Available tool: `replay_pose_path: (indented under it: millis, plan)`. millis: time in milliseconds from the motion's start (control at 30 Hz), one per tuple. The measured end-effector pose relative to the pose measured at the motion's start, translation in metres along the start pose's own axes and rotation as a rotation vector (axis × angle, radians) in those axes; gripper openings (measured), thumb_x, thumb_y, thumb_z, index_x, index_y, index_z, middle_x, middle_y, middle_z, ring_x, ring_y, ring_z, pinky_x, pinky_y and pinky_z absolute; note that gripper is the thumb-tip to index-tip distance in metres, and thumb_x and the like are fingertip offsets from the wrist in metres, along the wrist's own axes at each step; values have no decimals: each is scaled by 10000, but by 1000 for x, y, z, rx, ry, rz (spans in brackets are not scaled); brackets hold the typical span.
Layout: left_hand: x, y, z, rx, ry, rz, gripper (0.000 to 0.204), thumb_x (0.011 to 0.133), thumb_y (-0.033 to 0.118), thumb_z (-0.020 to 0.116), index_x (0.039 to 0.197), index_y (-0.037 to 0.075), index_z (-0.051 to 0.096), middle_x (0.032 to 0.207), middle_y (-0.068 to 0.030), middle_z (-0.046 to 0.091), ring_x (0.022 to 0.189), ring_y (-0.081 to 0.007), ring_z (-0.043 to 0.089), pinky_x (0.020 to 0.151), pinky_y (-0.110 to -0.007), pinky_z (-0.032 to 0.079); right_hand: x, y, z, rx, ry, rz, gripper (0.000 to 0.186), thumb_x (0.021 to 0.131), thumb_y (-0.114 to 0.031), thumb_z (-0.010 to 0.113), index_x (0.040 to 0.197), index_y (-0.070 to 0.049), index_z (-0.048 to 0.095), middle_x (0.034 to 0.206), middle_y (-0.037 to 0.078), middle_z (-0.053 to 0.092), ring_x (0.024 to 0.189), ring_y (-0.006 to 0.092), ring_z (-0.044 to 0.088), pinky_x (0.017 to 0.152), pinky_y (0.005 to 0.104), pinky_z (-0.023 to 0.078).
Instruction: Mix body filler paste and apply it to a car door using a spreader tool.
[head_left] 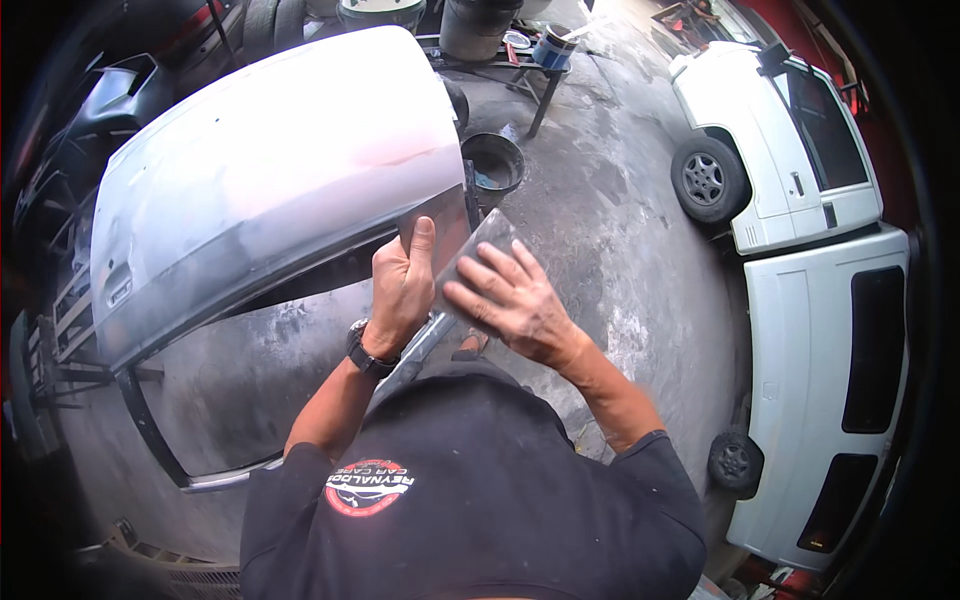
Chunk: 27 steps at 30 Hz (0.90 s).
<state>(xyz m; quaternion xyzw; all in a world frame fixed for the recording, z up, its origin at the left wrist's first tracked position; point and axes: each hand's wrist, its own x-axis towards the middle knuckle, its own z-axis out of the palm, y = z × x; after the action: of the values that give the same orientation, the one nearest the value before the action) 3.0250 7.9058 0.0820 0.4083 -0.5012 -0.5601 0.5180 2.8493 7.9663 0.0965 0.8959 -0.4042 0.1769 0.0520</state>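
My left hand (400, 285), with a watch on the wrist, grips a dark, thin rectangular plate (445, 215), thumb along its face. My right hand (515, 305) has its fingers laid over a grey rectangular pad or plate (490, 228), held close beside the dark one; whether the two touch is unclear. Both hands are at the near right corner of a detached car door (270, 140). The door is pale white and grey with a faint pinkish patch and rests raised above the floor on a stand, its window frame toward me.
A black bucket (492, 150) stands beyond my hands. Behind it, a metal bench (540, 100) holds buckets and a paint can (555, 45). A white vehicle (800, 340) stands along the right on the stained concrete floor (630, 280). Dark car parts (120, 100) and a rack crowd the left.
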Motion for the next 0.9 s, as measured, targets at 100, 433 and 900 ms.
replay_pose_path:
  millis: [100, 433, 900]
  plan:
    - [12, 10, -15, 25, 60, -86, 424, 1028, 336, 444, 923, -14, 659, 760, 20, 618, 710, -31, 522, 612, -215, 438, -3, -7, -1, 48, -42, -26, 410, 788, -238, 635, 1189, -165, 597, 1227, 75, 562, 1180, 303, 523, 989, 577, 383]
    - [14, -10, 2, -1367, -290, -605, 463, 1031, 358, 364, 1317, 3, 445, 1253, -155, 557, 1145, -264, 563, 1004, -418, 454, 19, -5, -23, 628, 481, 46, 396, 786, -149, 734, 1156, -43, 641, 1222, 186, 603, 1190, 383, 554, 1062, 510, 366]
    - [7, -3, -6, -433, 47, -34, 427, 1029, 325, 422, 1064, -49, 626, 1002, -87, 668, 868, -112, 625, 749, -263, 536, 20, 19, -19, 79, 284, 333, 483, 829, -39, 533, 1312, -54, 542, 1292, 235, 511, 1167, 394, 532, 977, 580, 389]
